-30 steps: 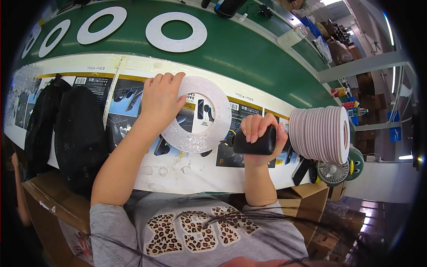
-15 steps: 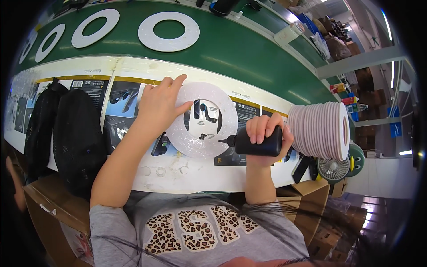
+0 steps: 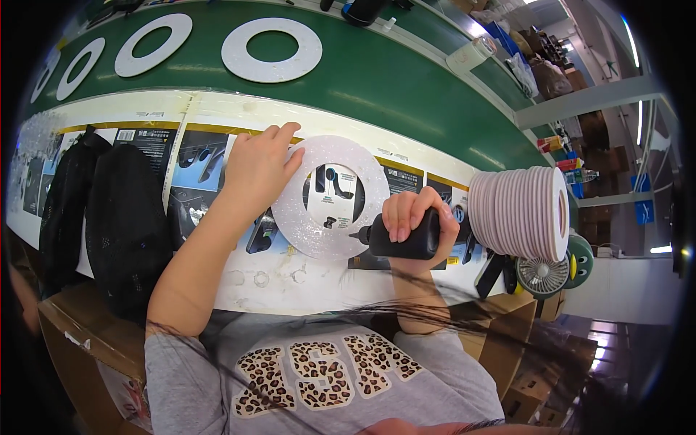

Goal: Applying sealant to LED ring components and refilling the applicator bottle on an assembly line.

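Observation:
A white, glittery flat ring (image 3: 319,243) lies on the printed sheet covering the near part of the bench. My left hand (image 3: 259,165) is at its upper left edge, fingers stretched and apart, with the thumb tip touching the rim. Wrapped in my right hand (image 3: 415,217) is a black squeeze bottle (image 3: 391,245) with a thin pointed nozzle. The bottle is tipped on its side, and its tip points left, at the ring's lower right part. Whether the tip touches the surface I cannot tell.
Several similar white rings (image 3: 238,61) lie along the green bench top (image 3: 377,80). To the right stands a large spool of pale cord (image 3: 511,214), with a small fan (image 3: 542,277) beside it. Black mesh sleeves (image 3: 127,217) lie at the left. Cardboard boxes (image 3: 94,348) stand below.
My right hand has moved a little left and down with the bottle, its nozzle shifting along the ring. My left thumb has drawn back from over the ring to its edge.

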Tool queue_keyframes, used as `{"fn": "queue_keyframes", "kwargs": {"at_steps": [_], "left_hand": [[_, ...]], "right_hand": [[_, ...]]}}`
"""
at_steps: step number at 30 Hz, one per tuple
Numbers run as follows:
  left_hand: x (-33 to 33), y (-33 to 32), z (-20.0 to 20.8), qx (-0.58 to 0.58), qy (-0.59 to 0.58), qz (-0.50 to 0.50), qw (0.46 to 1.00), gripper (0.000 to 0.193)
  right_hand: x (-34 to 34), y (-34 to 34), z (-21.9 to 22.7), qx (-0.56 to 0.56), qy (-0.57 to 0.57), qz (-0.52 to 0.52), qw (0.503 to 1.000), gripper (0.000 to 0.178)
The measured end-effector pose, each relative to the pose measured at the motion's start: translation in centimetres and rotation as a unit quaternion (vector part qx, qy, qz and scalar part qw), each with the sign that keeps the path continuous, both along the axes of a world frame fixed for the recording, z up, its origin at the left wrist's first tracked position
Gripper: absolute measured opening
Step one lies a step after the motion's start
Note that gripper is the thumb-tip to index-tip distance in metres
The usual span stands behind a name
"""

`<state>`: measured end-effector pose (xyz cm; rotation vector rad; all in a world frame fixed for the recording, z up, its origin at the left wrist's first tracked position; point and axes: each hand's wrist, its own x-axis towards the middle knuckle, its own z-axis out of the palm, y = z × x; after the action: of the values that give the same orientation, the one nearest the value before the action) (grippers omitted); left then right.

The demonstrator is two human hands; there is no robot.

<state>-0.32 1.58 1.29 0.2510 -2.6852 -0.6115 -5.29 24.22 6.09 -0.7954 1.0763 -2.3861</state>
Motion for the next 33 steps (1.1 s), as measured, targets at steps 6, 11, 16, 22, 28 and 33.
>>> {"fn": "queue_keyframes", "kwargs": {"at_steps": [6,11,16,22,28,33], "left_hand": [[-0.20,0.06,0.11,0.003,-0.001,-0.002,1.000,0.033],[-0.23,0.00,0.12,0.008,-0.004,0.003,1.000,0.033],[-0.25,0.18,0.48,0.008,-0.006,-0.001,1.000,0.032],[-0.17,0.22,0.46,0.012,-0.017,0.000,1.000,0.031],[-0.15,0.07,0.23,0.004,-0.009,0.001,1.000,0.031],[-0.45,0.19,0.37,0.002,-0.008,-0.002,1.000,0.031]], "right_hand": [[-0.04,0.09,-0.28,0.005,0.000,-0.002,1.000,0.039],[-0.04,-0.08,-0.34,0.007,0.005,-0.004,1.000,0.038],[-0.04,0.06,-0.27,0.007,-0.001,0.000,1.000,0.040],[0.04,0.12,-0.30,0.017,0.006,-0.009,1.000,0.037],[-0.17,0.13,-0.48,0.006,-0.001,0.003,1.000,0.040],[-0.19,0.34,-0.14,0.014,-0.006,-0.007,1.000,0.039]]}}
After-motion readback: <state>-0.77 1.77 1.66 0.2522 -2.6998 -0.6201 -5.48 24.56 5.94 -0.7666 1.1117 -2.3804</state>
